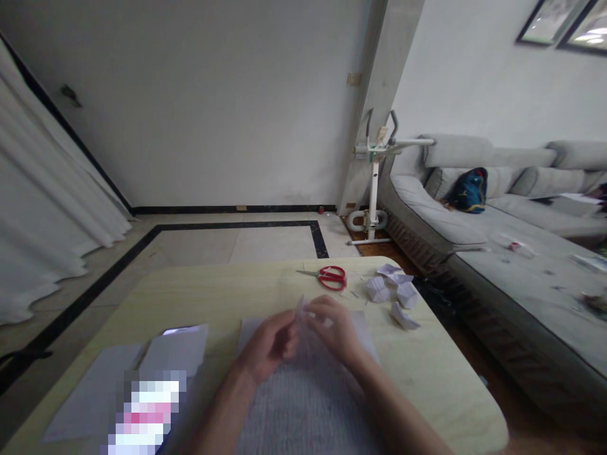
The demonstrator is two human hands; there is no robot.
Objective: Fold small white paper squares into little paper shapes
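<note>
My left hand (276, 343) and my right hand (333, 324) meet above the middle of the table. Between their fingertips is a small piece of white paper (301, 306), held upright and partly hidden by the fingers. Under my hands lies a large pale sheet (313, 404) covered in fine lines or writing. Beyond my right hand rests a pair of scissors (332, 277) with red handles, its blades pointing left. Several folded white paper pieces (378, 289) are grouped to the right of the scissors, with small paper scraps beside them.
The pale wooden table (441, 379) has rounded corners. White sheets (99, 385) and a blurred-out patch (147, 417) are at its left. A grey sofa (521, 278) stands close on the right, and a white exercise machine (374, 189) behind. A white curtain (42, 208) hangs at left.
</note>
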